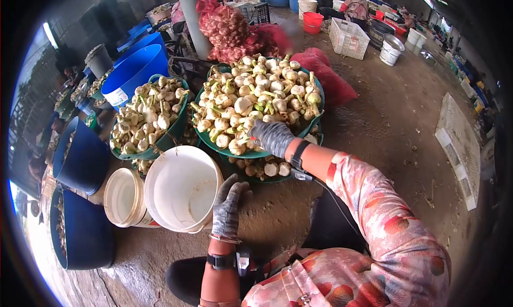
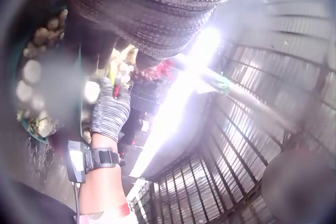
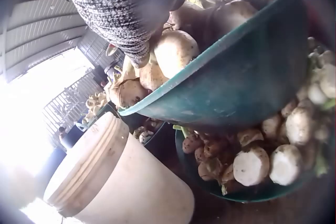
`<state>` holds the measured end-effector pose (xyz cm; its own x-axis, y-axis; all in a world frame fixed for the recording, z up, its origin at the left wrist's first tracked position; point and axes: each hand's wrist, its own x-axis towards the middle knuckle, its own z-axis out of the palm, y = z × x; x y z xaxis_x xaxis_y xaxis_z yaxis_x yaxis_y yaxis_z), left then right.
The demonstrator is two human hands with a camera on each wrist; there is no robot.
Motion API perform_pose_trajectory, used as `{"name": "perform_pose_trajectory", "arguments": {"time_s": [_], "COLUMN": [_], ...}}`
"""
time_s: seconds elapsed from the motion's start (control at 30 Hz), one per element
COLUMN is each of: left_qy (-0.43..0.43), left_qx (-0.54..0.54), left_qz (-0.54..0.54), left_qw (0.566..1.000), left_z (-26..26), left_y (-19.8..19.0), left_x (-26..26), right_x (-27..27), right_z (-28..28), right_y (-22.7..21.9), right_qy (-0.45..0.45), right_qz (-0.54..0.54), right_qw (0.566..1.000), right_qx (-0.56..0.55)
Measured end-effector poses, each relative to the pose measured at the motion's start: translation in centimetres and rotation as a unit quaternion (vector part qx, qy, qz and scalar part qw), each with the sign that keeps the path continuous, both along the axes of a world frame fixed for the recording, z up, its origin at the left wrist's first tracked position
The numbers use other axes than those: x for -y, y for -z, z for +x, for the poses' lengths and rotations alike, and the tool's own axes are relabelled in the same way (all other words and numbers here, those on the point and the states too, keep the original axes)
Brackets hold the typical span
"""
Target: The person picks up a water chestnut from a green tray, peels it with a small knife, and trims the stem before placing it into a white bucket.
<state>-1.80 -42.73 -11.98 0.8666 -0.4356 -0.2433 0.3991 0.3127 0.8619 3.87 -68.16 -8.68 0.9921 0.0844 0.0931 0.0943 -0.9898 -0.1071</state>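
Step in hand, as judged: choosing a bulb from the heap. Right hand at the near edge of the green tub, among the bulbs piled in it; fingers appear curled about a small red item — perhaps a knife handle, no blade visible. Whether it also grips a bulb: cannot tell. Left hand unoccupied, fingers relaxed, just beside the white bucket. Next move likely calls for bringing one bulb to the left hand — edge, if any, kept clear.
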Motion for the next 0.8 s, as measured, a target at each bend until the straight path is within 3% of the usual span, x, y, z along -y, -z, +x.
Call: {"name": "perform_pose_trajectory", "arguments": {"time_s": [0.17, 0.3, 0.37, 0.43, 0.57, 0.63, 0.67, 0.77, 0.8], "left_qy": [-0.016, 0.052, 0.105, 0.14, 0.081, 0.041, 0.033, 0.035, 0.042], "left_qx": [-0.14, -0.149, -0.12, -0.095, -0.092, -0.09, -0.082, -0.08, -0.086], "left_qz": [0.002, -0.024, -0.121, -0.096, 0.0, 0.07, 0.094, 0.106, 0.096], "left_qw": [0.99, 0.987, 0.98, 0.981, 0.993, 0.993, 0.992, 0.991, 0.991], "left_z": [1.4, 2.8, 2.8, 2.3, 1.7, 1.4, 1.1, 0.2, 0.0], "left_y": [2.5, 1.1, 2.9, 3.5, 4.9, 5.9, 5.4, 4.9, 4.8], "left_x": [0.4, 1.5, 1.4, 1.0, 0.2, -0.5, -0.5, -1.2, -1.6], "right_x": [0.0, -2.1, -3.7, -4.7, -5.6, -6.1, -6.3, -6.9, -6.8], "right_z": [-2.7, -7.4, -9.7, -11.1, -11.4, -11.5, -11.4, -12.0, -12.0], "right_y": [1.1, 0.7, 0.7, 0.4, 0.3, 0.7, -0.3, 1.5, 2.9], "right_qy": [0.022, -0.009, -0.003, 0.015, 0.001, -0.026, -0.005, -0.036, -0.075], "right_qz": [0.133, 0.235, 0.188, 0.186, 0.219, 0.293, 0.258, 0.361, 0.37], "right_qw": [0.988, 0.964, 0.976, 0.98, 0.976, 0.955, 0.955, 0.923, 0.923], "right_qx": [0.08, 0.119, 0.109, 0.07, 0.007, -0.033, -0.149, -0.129, -0.074]}}
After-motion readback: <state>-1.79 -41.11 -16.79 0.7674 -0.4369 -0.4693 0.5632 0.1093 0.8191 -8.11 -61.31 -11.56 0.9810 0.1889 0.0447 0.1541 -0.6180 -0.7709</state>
